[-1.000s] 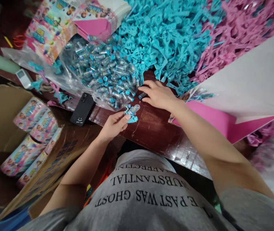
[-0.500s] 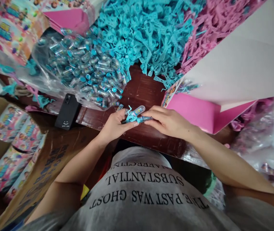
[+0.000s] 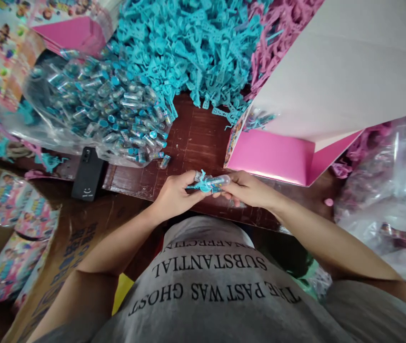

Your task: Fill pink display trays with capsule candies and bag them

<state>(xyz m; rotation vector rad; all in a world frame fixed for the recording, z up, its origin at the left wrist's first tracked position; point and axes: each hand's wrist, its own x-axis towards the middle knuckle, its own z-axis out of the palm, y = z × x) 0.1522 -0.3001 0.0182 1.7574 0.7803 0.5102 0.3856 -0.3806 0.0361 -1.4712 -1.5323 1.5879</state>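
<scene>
Facing each other, left hand (image 3: 174,194) and right hand (image 3: 250,189) grip a turquoise toy (image 3: 205,185) with bent fingers (image 3: 187,178).

Turquoise plastic pieces (image 3: 188,52) on reddish-brown table (image 3: 199,136)

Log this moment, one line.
left hand: holding turquoise plastic piece | right hand: at clear round-ended plastic tube | blue-capped clear tubes: heaped

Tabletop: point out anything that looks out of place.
One small tube lies loose on the table, just outside the tube heap. A pink piece sits by itself near the clear plastic at right.
</scene>
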